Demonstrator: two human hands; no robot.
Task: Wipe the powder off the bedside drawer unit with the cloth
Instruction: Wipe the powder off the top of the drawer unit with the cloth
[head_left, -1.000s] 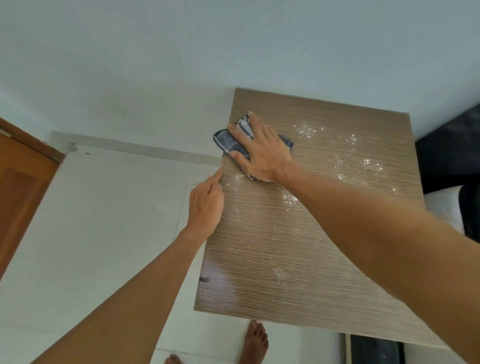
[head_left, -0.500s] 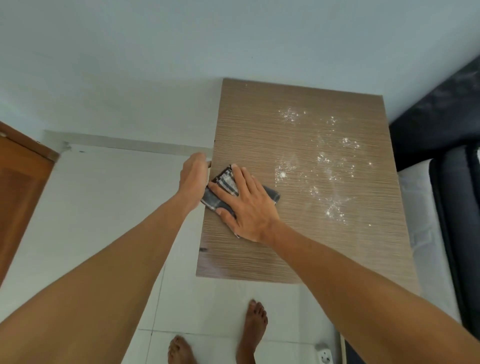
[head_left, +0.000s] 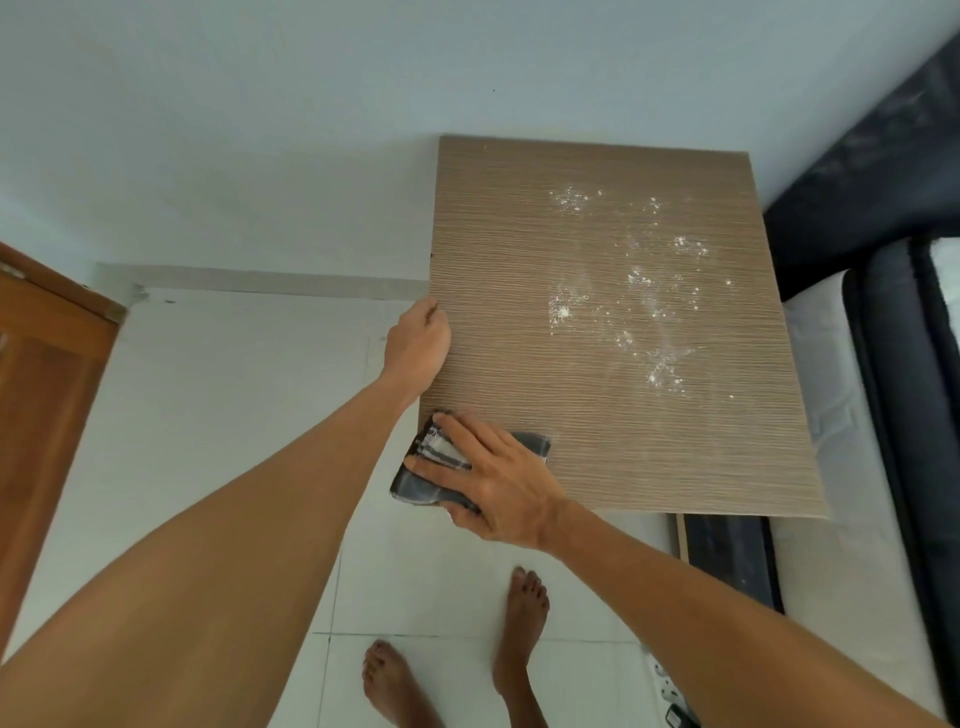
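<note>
Powder lies beyond the fingers, away and to the right.
My right hand (head_left: 498, 483) presses straight, spread fingers (head_left: 436, 470) on the cloth (head_left: 439, 448) at the drawer unit's (head_left: 519, 234) near-left corner; the powder (head_left: 639, 291) is well apart. The left hand (head_left: 418, 345) curls at the left edge, and I cannot tell its hold.

Pale wall (head_left: 260, 130) behind. White tiled floor (head_left: 234, 389) below, my 2 bare feet (head_left: 524, 613) on it. Brown wooden door (head_left: 47, 389) at left. White mattress (head_left: 831, 395) at right, dark bed frame (head_left: 883, 156) beside it. White power strip (head_left: 667, 691) on floor, lower right, partly hidden.
</note>
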